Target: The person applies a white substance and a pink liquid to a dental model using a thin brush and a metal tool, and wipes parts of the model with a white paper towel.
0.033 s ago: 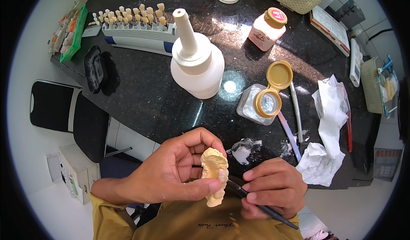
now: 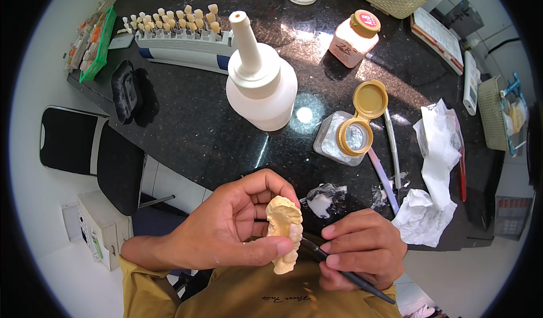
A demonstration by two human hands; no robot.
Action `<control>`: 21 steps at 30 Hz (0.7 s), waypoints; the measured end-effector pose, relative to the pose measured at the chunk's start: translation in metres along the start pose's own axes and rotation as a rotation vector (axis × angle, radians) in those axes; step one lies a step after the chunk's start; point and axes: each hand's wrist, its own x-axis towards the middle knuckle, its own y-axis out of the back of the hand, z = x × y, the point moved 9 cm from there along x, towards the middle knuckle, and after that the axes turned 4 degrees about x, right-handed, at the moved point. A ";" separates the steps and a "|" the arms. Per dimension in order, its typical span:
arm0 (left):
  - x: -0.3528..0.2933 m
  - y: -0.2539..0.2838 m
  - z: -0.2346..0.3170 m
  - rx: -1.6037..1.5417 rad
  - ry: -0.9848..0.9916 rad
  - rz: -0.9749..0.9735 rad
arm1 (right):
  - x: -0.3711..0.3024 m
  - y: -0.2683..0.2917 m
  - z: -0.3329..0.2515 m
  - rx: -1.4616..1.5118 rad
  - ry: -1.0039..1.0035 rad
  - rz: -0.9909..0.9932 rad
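Note:
My left hand is closed on a yellow dental cast, held upright between thumb and fingers. Paler, whitish-pink teeth run along the cast's right side. A slim black-handled tool lies in the fingers of my right hand. Its thin end points up-left at the toothed edge of the cast; whether it touches cannot be made out. Just beyond my hands, a crumpled clear wrap carries a white paste. Behind that stands a square clear jar with its gold lid flipped up.
A white nozzle bottle stands mid-table, beside a tooth shade guide. Farther back is a pink gold-capped jar. A purple stick, a grey stick and crumpled tissue lie at right. A black tray sits left.

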 end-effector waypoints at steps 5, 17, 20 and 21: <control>0.000 0.000 0.000 -0.001 -0.002 0.002 | -0.001 0.000 0.000 -0.003 0.006 0.022; 0.000 0.000 0.000 0.011 0.000 0.008 | 0.000 -0.001 0.000 -0.007 -0.017 -0.018; 0.000 0.000 0.000 0.017 0.005 0.007 | 0.000 -0.001 -0.001 0.010 0.016 -0.017; 0.000 0.000 0.000 0.020 0.007 0.006 | -0.001 -0.001 -0.001 0.006 0.017 -0.013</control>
